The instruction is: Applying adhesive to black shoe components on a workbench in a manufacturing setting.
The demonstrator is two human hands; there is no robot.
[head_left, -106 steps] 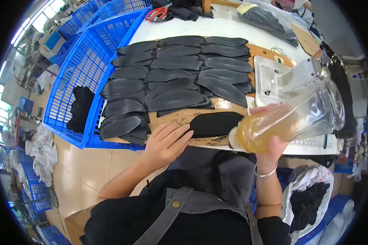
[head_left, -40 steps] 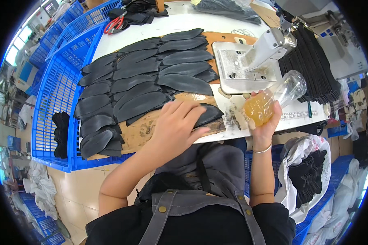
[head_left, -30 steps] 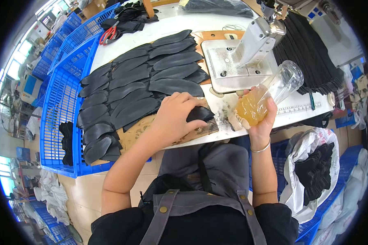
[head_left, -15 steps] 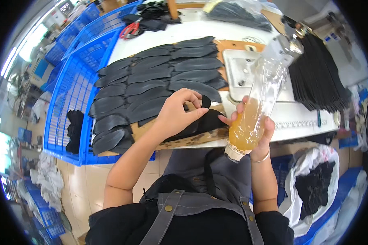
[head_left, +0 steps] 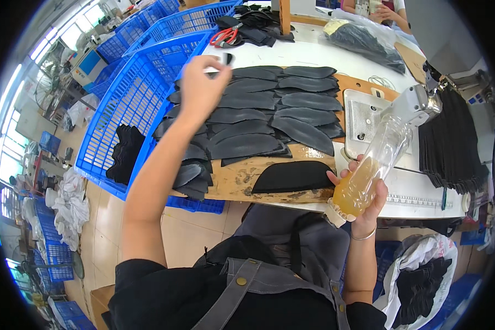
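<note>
My left hand (head_left: 201, 88) is raised over the far left of the board, fingers pinched on a small blurred black piece (head_left: 228, 58). My right hand (head_left: 371, 206) grips a clear plastic bottle (head_left: 363, 181), tilted neck down, with amber liquid in its lower part and a crusted, pale nozzle (head_left: 338, 213). Just left of the nozzle a curved black fabric piece (head_left: 294, 176) lies flat on the stained wooden board (head_left: 231, 179). Overlapping rows of dark grey curved pieces (head_left: 245, 124) cover the board beyond it.
A blue basket (head_left: 102, 146) stands left, with black pieces inside. Red-handled scissors (head_left: 225, 36) lie at the back. Right are a sewing machine (head_left: 410, 107), stacked black strips (head_left: 448, 143) and a white sack (head_left: 443, 253). Another person's hands (head_left: 388, 11) show at the far edge.
My left hand has left the black piece at the near edge and moved far and left over the rows. My right hand still holds the bottle. The view has shifted.
</note>
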